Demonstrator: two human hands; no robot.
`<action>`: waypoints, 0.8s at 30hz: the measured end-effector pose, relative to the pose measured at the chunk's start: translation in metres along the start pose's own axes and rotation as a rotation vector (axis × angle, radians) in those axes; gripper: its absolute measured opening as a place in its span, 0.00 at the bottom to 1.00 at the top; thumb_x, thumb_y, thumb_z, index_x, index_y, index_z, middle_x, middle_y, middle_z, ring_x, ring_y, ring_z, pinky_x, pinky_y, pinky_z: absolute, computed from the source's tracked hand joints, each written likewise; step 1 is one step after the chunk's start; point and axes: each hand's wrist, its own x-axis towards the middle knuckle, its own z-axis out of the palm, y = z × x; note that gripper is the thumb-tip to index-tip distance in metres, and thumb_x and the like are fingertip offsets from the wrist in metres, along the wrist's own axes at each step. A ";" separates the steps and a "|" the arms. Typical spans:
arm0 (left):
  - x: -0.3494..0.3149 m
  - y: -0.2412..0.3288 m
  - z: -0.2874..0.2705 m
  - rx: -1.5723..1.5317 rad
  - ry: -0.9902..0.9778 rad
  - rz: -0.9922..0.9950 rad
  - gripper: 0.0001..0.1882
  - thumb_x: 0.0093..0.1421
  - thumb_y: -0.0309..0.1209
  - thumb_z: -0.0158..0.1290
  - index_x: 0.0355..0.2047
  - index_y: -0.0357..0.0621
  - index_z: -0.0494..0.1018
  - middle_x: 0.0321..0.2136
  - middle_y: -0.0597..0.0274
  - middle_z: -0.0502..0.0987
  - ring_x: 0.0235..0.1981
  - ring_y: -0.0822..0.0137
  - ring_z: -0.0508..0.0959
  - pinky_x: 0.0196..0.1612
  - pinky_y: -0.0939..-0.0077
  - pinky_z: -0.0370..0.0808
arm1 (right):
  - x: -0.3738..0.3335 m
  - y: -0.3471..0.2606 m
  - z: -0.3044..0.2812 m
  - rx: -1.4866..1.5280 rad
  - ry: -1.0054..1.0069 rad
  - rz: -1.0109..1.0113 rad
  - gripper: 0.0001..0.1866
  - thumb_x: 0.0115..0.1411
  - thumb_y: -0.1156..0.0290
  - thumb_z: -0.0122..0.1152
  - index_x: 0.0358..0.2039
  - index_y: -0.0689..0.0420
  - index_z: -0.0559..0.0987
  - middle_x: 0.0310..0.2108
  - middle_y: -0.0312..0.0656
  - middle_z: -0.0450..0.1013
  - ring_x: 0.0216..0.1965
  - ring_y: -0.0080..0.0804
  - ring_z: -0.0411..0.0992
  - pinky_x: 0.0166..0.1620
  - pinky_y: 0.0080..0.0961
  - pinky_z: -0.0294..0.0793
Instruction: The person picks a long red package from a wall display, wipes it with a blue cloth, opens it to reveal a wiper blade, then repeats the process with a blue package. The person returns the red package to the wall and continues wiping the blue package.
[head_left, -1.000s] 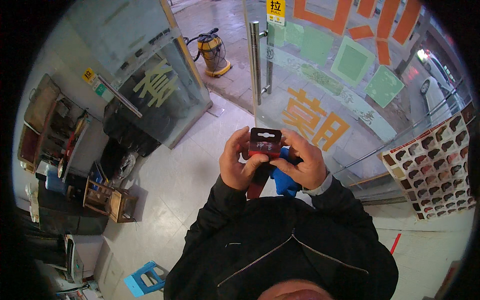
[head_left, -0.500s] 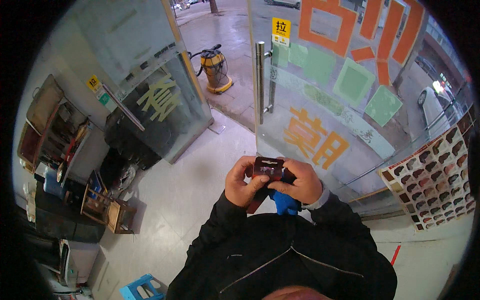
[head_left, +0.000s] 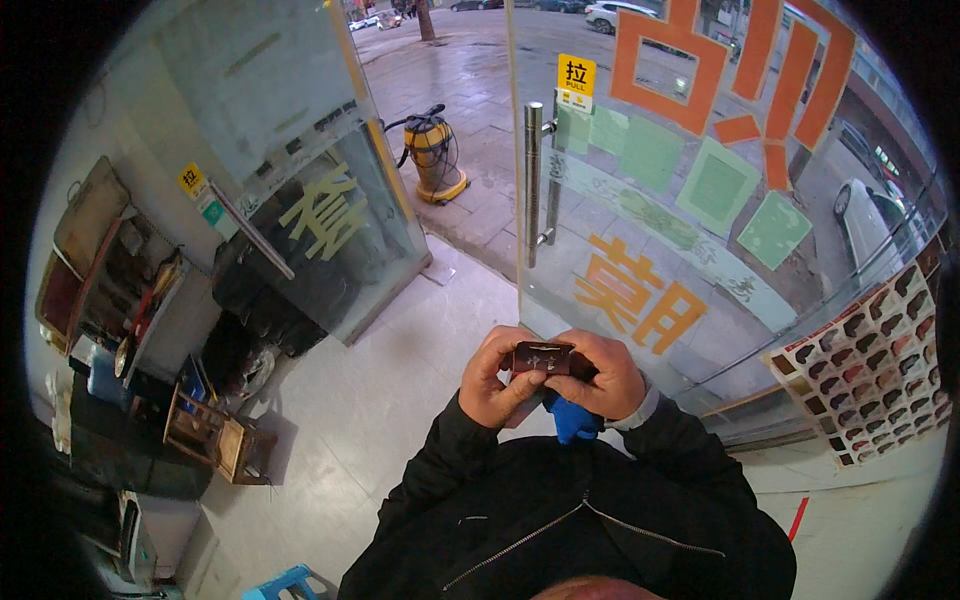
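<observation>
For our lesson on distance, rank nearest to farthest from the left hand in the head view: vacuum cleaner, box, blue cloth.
1. Box, touching the left hand.
2. Blue cloth, below the right hand.
3. Vacuum cleaner, outside, up ahead.

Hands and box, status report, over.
Left hand and right hand: both gripping. Small dark-red box: held between them, printed face visible. Blue fabric bundle by right hand, not covering that face.

yellow vacuum cleaner [head_left: 432, 160] outside | wooden chair [head_left: 232, 446] | blue stool [head_left: 272, 583] | poster [head_left: 868, 370] right
</observation>
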 end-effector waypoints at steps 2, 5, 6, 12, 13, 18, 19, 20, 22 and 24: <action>0.003 -0.001 -0.008 0.010 -0.016 -0.002 0.21 0.64 0.31 0.66 0.54 0.41 0.74 0.47 0.59 0.75 0.45 0.67 0.76 0.49 0.73 0.73 | 0.004 0.002 0.006 -0.003 0.018 -0.003 0.22 0.60 0.67 0.76 0.51 0.60 0.77 0.41 0.48 0.80 0.38 0.43 0.81 0.41 0.30 0.78; 0.007 -0.004 -0.021 0.027 -0.032 -0.017 0.21 0.64 0.31 0.65 0.54 0.40 0.74 0.48 0.58 0.75 0.47 0.65 0.76 0.51 0.72 0.73 | 0.014 0.005 0.016 -0.012 0.038 -0.031 0.23 0.60 0.67 0.76 0.52 0.60 0.77 0.40 0.47 0.79 0.36 0.43 0.80 0.40 0.30 0.78; 0.008 -0.006 -0.026 0.017 -0.036 -0.026 0.21 0.64 0.31 0.66 0.55 0.40 0.74 0.48 0.58 0.75 0.47 0.65 0.76 0.52 0.72 0.73 | 0.017 0.006 0.019 -0.009 0.035 -0.023 0.23 0.60 0.67 0.76 0.53 0.60 0.77 0.39 0.47 0.79 0.36 0.43 0.80 0.39 0.30 0.78; 0.007 -0.028 -0.053 -0.222 -0.122 -0.156 0.29 0.62 0.37 0.69 0.59 0.40 0.71 0.51 0.58 0.75 0.50 0.66 0.76 0.57 0.71 0.72 | 0.035 0.003 0.027 -0.116 0.097 -0.081 0.23 0.61 0.68 0.74 0.53 0.62 0.77 0.39 0.46 0.80 0.35 0.33 0.80 0.39 0.27 0.78; 0.004 -0.036 -0.056 -0.294 -0.157 -0.215 0.31 0.62 0.38 0.69 0.60 0.40 0.70 0.52 0.58 0.75 0.51 0.66 0.76 0.58 0.71 0.71 | 0.036 0.002 0.025 -0.148 0.125 -0.081 0.23 0.61 0.69 0.74 0.53 0.63 0.76 0.39 0.45 0.81 0.35 0.28 0.80 0.39 0.26 0.78; -0.016 -0.101 -0.076 -0.032 -0.337 -0.371 0.34 0.58 0.39 0.73 0.59 0.41 0.70 0.47 0.61 0.80 0.48 0.68 0.79 0.54 0.71 0.75 | 0.035 0.006 0.007 -0.069 0.306 0.046 0.26 0.61 0.68 0.75 0.55 0.65 0.76 0.45 0.46 0.81 0.42 0.29 0.80 0.47 0.27 0.79; -0.019 -0.114 -0.079 0.001 -0.359 -0.453 0.32 0.59 0.39 0.73 0.58 0.41 0.71 0.47 0.61 0.80 0.47 0.69 0.79 0.53 0.71 0.76 | 0.036 0.010 0.003 -0.073 0.354 0.039 0.27 0.61 0.68 0.75 0.55 0.65 0.75 0.46 0.45 0.81 0.43 0.29 0.80 0.49 0.27 0.79; -0.022 -0.126 -0.082 0.044 -0.377 -0.508 0.31 0.59 0.39 0.73 0.57 0.41 0.72 0.46 0.61 0.80 0.47 0.69 0.79 0.53 0.71 0.76 | 0.035 0.012 -0.001 -0.013 0.384 0.104 0.26 0.62 0.69 0.74 0.56 0.66 0.75 0.49 0.45 0.80 0.48 0.29 0.78 0.53 0.28 0.78; -0.025 -0.142 -0.080 0.021 -0.355 -0.583 0.28 0.60 0.40 0.72 0.55 0.41 0.74 0.45 0.61 0.81 0.46 0.69 0.79 0.52 0.71 0.76 | 0.045 0.024 -0.005 0.108 0.461 0.025 0.24 0.63 0.70 0.73 0.55 0.64 0.75 0.47 0.44 0.79 0.42 0.24 0.79 0.48 0.23 0.78; -0.022 -0.148 -0.073 -0.088 -0.284 -0.658 0.25 0.62 0.40 0.70 0.53 0.40 0.75 0.44 0.61 0.81 0.45 0.68 0.79 0.51 0.70 0.76 | 0.058 0.037 -0.005 0.265 0.549 -0.004 0.24 0.63 0.72 0.74 0.56 0.63 0.74 0.50 0.43 0.76 0.37 0.20 0.77 0.44 0.19 0.76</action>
